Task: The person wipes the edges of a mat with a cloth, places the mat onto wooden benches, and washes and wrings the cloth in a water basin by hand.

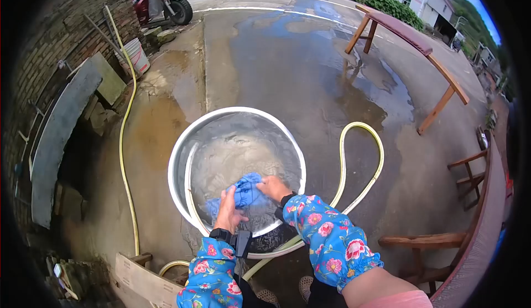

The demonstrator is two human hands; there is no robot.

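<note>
A blue cloth [246,190] is bunched up over the water inside a large round metal basin [176,164]. My left hand [227,213] grips the cloth's left side, and part of the cloth trails down into the water there. On the other side, my right hand [273,188] has its fingers closed on the cloth's right end. Both forearms wear blue floral sleeves, with dark bands at the wrists. A pale yellow hose [188,186] runs over the basin's rim and down into the water by the left wall.
The hose loops [381,153] on the wet concrete to the right. Another hose stretch [123,142] runs along the left. A long bench [395,24] stands back right, wooden furniture [423,241] near right. A stone slab [63,136] and white bucket [137,56] line the brick wall.
</note>
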